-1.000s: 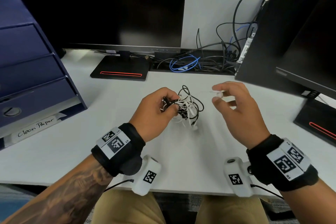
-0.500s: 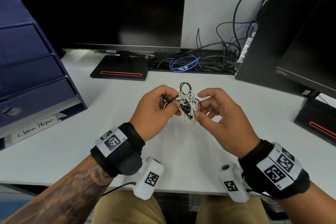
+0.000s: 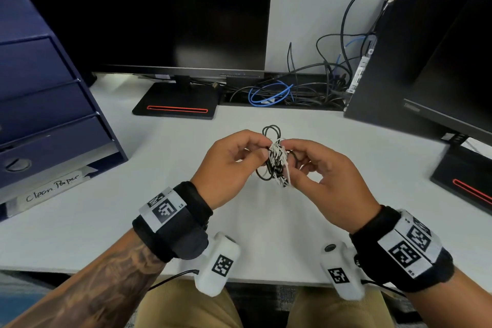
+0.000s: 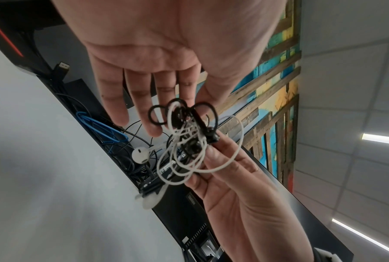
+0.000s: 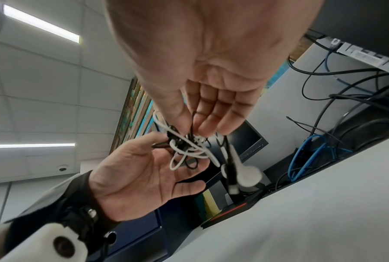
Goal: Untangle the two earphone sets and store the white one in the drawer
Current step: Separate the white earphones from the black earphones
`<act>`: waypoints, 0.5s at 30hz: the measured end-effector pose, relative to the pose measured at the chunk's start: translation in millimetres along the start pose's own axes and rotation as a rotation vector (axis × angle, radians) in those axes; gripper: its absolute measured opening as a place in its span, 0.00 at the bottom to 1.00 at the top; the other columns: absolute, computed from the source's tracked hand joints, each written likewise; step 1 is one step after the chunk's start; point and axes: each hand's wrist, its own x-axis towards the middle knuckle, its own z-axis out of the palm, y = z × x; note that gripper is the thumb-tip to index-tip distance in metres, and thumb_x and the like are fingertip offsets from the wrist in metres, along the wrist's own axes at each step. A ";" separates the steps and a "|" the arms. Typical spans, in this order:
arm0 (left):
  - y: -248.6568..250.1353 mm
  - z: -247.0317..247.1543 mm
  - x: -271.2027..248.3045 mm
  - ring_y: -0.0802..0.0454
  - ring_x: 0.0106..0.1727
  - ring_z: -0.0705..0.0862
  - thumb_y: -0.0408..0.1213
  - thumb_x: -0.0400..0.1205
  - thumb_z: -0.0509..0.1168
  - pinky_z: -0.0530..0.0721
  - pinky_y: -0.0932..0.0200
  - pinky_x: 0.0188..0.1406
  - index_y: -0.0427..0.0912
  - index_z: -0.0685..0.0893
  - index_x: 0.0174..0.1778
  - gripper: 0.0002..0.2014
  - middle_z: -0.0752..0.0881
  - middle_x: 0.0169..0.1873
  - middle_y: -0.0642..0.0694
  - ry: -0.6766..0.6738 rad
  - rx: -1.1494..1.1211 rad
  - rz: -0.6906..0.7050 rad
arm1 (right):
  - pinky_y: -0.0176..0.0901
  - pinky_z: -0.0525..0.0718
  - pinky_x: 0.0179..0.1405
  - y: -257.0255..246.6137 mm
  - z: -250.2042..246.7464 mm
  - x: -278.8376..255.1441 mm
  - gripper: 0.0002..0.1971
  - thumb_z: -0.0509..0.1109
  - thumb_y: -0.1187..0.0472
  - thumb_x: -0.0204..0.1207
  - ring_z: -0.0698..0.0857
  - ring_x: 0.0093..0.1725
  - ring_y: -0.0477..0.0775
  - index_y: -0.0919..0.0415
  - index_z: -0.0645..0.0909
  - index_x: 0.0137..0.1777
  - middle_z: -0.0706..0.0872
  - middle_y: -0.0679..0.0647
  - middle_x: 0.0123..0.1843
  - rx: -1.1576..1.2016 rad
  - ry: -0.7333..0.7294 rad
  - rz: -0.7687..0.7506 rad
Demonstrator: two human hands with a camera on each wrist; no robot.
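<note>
A knot of white earphone cord (image 3: 278, 153) and black earphone cord (image 3: 271, 130) hangs in the air above the white desk (image 3: 106, 208). My left hand (image 3: 262, 146) pinches its left side between thumb and fingers. My right hand (image 3: 288, 162) pinches its right side. In the left wrist view a white earbud (image 4: 140, 155) dangles from the tangle (image 4: 184, 141). The right wrist view shows the same earbud (image 5: 249, 174) hanging below my right hand's fingertips (image 5: 208, 130). The blue drawer unit (image 3: 40, 114) stands at the left with its drawers closed.
A monitor (image 3: 159, 8) on a black stand (image 3: 175, 104) faces me at the back. A second monitor (image 3: 452, 61) stands to the right. Loose black and blue cables (image 3: 271, 93) lie behind the desk's rear edge. A paper label (image 3: 53, 186) sits under the drawer unit.
My right hand, which was out to the right pinching a white earbud, has come back in to the tangle. Both hands now hold the knot, slightly higher and more bunched.
</note>
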 end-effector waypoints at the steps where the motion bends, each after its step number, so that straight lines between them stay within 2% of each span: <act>1: -1.2 0.0 -0.2 0.50 0.46 0.87 0.35 0.80 0.68 0.82 0.61 0.48 0.45 0.88 0.53 0.08 0.90 0.47 0.42 -0.001 -0.002 0.003 | 0.35 0.82 0.48 -0.5 -0.1 0.0 0.18 0.74 0.72 0.79 0.86 0.42 0.50 0.53 0.86 0.64 0.87 0.47 0.43 -0.002 -0.010 -0.008; 3: -2.4 0.2 -0.7 0.44 0.50 0.87 0.36 0.77 0.68 0.84 0.55 0.53 0.45 0.88 0.55 0.11 0.89 0.49 0.41 -0.008 -0.019 0.002 | 0.36 0.83 0.47 -0.7 -0.4 0.6 0.16 0.75 0.72 0.79 0.86 0.43 0.50 0.53 0.86 0.60 0.87 0.48 0.43 -0.010 0.011 -0.005; 5: -0.8 1.2 -2.0 0.42 0.52 0.87 0.34 0.76 0.68 0.85 0.50 0.56 0.44 0.87 0.56 0.13 0.89 0.50 0.40 -0.040 -0.029 0.006 | 0.37 0.82 0.45 0.3 -1.5 1.1 0.13 0.76 0.70 0.78 0.85 0.43 0.49 0.51 0.87 0.56 0.88 0.47 0.43 -0.017 0.044 0.003; 7: 2.5 2.8 -3.4 0.48 0.51 0.86 0.32 0.76 0.68 0.85 0.53 0.54 0.44 0.86 0.58 0.15 0.88 0.49 0.42 -0.075 -0.024 0.020 | 0.38 0.80 0.43 0.6 -3.2 1.1 0.10 0.78 0.66 0.78 0.83 0.42 0.49 0.50 0.86 0.52 0.88 0.46 0.42 -0.019 0.048 0.003; 9: 5.2 2.8 -3.7 0.56 0.50 0.86 0.29 0.80 0.67 0.84 0.61 0.53 0.41 0.87 0.60 0.13 0.88 0.47 0.45 -0.085 -0.029 0.025 | 0.38 0.79 0.41 1.1 -4.5 0.5 0.10 0.80 0.65 0.76 0.80 0.39 0.46 0.50 0.84 0.47 0.85 0.45 0.40 -0.048 0.050 -0.001; 12: 6.8 1.8 -3.7 0.64 0.46 0.85 0.24 0.86 0.60 0.79 0.70 0.51 0.36 0.87 0.59 0.13 0.89 0.41 0.58 -0.071 -0.023 0.023 | 0.38 0.77 0.40 0.8 -3.4 -0.1 0.11 0.81 0.63 0.75 0.78 0.39 0.46 0.49 0.81 0.41 0.80 0.42 0.39 -0.122 0.060 -0.034; 13: 5.8 1.8 -3.7 0.64 0.44 0.85 0.23 0.87 0.59 0.79 0.70 0.50 0.37 0.87 0.60 0.13 0.88 0.39 0.59 -0.068 -0.003 0.029 | 0.38 0.77 0.40 0.5 -3.0 -0.3 0.10 0.81 0.61 0.75 0.78 0.40 0.46 0.50 0.81 0.40 0.80 0.42 0.41 -0.143 0.063 -0.054; 15: 3.3 2.0 -4.5 0.61 0.41 0.84 0.24 0.86 0.60 0.79 0.65 0.49 0.42 0.87 0.61 0.14 0.87 0.36 0.54 -0.059 0.075 0.057 | 0.38 0.77 0.43 0.0 -2.5 -0.5 0.11 0.81 0.61 0.75 0.81 0.47 0.49 0.54 0.80 0.39 0.81 0.43 0.47 -0.168 0.074 -0.088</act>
